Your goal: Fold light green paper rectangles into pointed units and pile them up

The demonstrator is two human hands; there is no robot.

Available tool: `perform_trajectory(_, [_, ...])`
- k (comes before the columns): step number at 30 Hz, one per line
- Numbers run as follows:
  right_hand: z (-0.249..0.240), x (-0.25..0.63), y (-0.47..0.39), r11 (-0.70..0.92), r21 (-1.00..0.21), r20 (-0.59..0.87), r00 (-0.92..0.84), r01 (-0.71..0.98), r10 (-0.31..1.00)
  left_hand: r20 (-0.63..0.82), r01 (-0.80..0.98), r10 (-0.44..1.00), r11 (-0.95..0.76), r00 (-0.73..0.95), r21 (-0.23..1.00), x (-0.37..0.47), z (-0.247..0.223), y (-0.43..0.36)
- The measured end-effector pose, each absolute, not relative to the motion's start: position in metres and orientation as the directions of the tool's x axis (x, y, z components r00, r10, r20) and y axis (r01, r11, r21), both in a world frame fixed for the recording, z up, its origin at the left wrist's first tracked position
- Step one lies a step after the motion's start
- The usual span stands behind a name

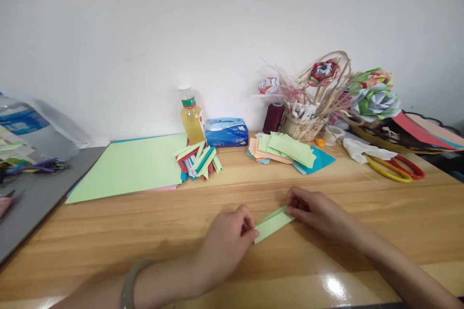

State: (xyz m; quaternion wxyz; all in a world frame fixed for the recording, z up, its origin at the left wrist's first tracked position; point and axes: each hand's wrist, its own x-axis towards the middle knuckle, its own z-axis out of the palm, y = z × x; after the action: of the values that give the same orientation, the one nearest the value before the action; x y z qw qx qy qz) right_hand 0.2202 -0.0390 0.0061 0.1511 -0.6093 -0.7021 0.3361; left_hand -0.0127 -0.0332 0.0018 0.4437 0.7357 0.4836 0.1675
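Observation:
A narrow light green paper strip (274, 225), folded lengthwise, lies between my two hands just over the wooden table (152, 231). My left hand (232, 236) pinches its near left end between thumb and fingers. At the far right end, my right hand (308, 207) grips the strip the same way. Along its upper edge the fold stands slightly apart. Beyond my hands, a pile of folded coloured paper pieces (200, 160) sits to the left, and a stack of loose paper slips (290, 148), green on top, to the right.
Large green sheets (134, 166) lie at the left, near a bottle of yellow drink (193, 120) and a blue tissue pack (226, 132). Behind the slips stand a basket (302, 125) with paper flowers and a dark thread spool (273, 118). Scissors (393, 168) lie at the right.

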Motion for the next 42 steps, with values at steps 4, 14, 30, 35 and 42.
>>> perform_trajectory(4, [0.007,0.214,-0.046,0.038,-0.675,-0.154,-0.191,0.737,0.969,-0.136,0.559,0.846,-0.212,0.515,0.802,-0.013,0.000,-0.034])
perform_trajectory(14, [-0.006,0.212,-0.054,0.011,-0.655,-0.079,-0.083,0.756,0.993,0.089,0.556,0.816,-0.465,0.572,0.688,-0.012,-0.003,-0.041])
perform_trajectory(30, [-0.007,0.205,-0.058,0.009,-0.645,-0.040,-0.046,0.764,0.998,0.259,0.532,0.731,-0.651,0.631,0.541,-0.016,-0.011,-0.043])
perform_trajectory(35, [-0.006,0.204,-0.059,0.021,-0.581,-0.018,-0.039,0.814,0.999,0.282,0.542,0.714,-0.681,0.641,0.492,-0.017,-0.013,-0.044])
perform_trajectory(42, [-0.007,0.204,-0.059,0.051,-0.569,0.004,-0.060,0.821,0.998,0.253,0.568,0.701,-0.698,0.666,0.437,-0.018,-0.014,-0.043])
